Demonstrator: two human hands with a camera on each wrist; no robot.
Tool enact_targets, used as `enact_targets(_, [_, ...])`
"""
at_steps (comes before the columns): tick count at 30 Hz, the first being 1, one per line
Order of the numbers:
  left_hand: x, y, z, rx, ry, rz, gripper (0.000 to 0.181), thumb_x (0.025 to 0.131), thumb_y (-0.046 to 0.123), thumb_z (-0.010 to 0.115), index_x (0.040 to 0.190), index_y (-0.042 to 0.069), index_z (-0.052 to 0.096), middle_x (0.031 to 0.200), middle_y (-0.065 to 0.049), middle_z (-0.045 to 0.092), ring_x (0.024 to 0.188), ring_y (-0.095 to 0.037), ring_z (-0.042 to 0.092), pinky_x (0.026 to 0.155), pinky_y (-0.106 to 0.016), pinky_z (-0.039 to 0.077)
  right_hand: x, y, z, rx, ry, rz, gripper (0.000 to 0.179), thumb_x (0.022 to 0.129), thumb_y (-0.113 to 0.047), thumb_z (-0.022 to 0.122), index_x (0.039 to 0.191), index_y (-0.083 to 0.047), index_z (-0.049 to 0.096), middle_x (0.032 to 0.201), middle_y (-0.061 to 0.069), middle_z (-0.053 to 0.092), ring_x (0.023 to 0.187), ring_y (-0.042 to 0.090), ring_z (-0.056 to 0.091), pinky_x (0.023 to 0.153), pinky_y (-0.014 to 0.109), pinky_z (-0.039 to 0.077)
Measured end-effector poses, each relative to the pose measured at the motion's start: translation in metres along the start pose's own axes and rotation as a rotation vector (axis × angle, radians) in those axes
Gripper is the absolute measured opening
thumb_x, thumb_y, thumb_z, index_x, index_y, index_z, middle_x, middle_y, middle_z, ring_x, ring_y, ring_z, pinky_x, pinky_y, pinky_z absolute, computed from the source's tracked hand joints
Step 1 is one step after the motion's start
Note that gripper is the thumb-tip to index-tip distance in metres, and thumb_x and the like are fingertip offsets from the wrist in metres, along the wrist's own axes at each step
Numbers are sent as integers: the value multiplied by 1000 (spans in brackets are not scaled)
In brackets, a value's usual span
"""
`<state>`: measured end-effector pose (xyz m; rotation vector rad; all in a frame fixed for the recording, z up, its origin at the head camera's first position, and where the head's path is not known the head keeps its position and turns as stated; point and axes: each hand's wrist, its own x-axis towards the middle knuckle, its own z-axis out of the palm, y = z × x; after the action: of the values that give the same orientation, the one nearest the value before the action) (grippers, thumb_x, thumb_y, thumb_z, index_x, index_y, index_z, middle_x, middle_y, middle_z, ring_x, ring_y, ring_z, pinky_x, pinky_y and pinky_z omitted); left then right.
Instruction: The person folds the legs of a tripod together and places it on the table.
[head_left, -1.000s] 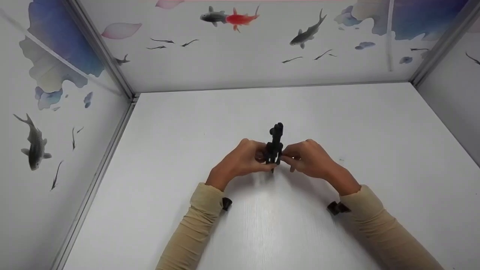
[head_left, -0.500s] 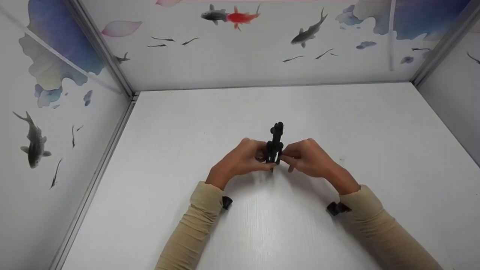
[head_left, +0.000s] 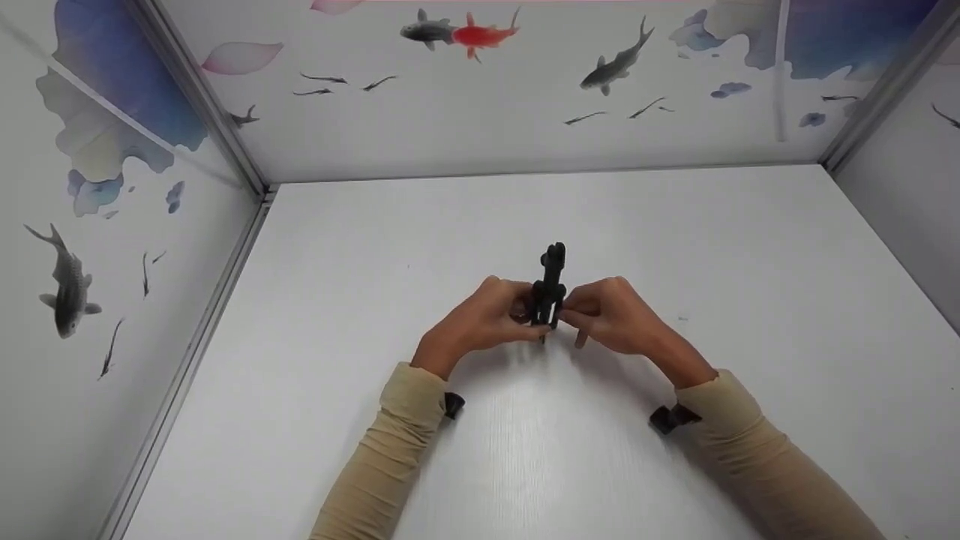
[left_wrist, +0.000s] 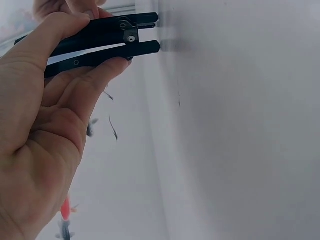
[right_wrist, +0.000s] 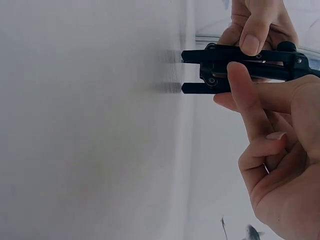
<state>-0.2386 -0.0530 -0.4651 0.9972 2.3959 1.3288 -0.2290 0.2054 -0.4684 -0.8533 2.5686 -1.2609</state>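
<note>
A small black folding stand point(head_left: 551, 289) with two thin legs is upright on the white table point(head_left: 675, 247), legs down. My left hand point(head_left: 495, 315) grips it from the left, fingers and thumb curled round its lower part. My right hand point(head_left: 611, 315) pinches it from the right. The left wrist view has the black stand point(left_wrist: 100, 42) between the thumb and fingers of my left hand point(left_wrist: 45, 130), its two leg tips touching the table. In the right wrist view my right hand point(right_wrist: 280, 150) holds the stand point(right_wrist: 240, 67) with the thumb across its joint.
Panels painted with fish and blue blots wall the table in on the left point(head_left: 90, 225), the back point(head_left: 487, 90) and the right point(head_left: 907, 172). Beige sleeves point(head_left: 397, 450) cover both forearms, each with a small black wrist camera point(head_left: 671, 416).
</note>
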Motion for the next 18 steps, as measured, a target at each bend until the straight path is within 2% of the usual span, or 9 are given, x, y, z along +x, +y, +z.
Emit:
enact_targets(7, [0, -1, 0, 6, 10, -1, 34, 93, 16, 86, 124, 5, 77, 107, -5, 84, 96, -7, 79, 88, -25, 62, 0, 1, 2, 27, 19, 14, 10, 104, -10, 73, 104, -8, 83, 93, 8, 85, 59, 14, 77, 65, 25, 56])
enact_targets(14, [0, -1, 1, 25, 18, 7, 35, 93, 16, 86, 125, 5, 76, 106, -2, 85, 90, -2, 76, 84, -22, 58, 1, 1, 4, 67, 40, 32, 9, 102, -8, 74, 104, -7, 83, 98, 14, 84, 53, 18, 75, 71, 23, 58])
enact_targets(18, [-1, -3, 1, 41, 24, 26, 35, 93, 16, 86, 125, 5, 77, 105, -2, 85, 87, -2, 74, 84, -24, 58, 1, 2, 5, 77, 40, 40, 9, 102, -7, 74, 104, -7, 83, 98, 14, 84, 51, 20, 74, 61, 22, 54])
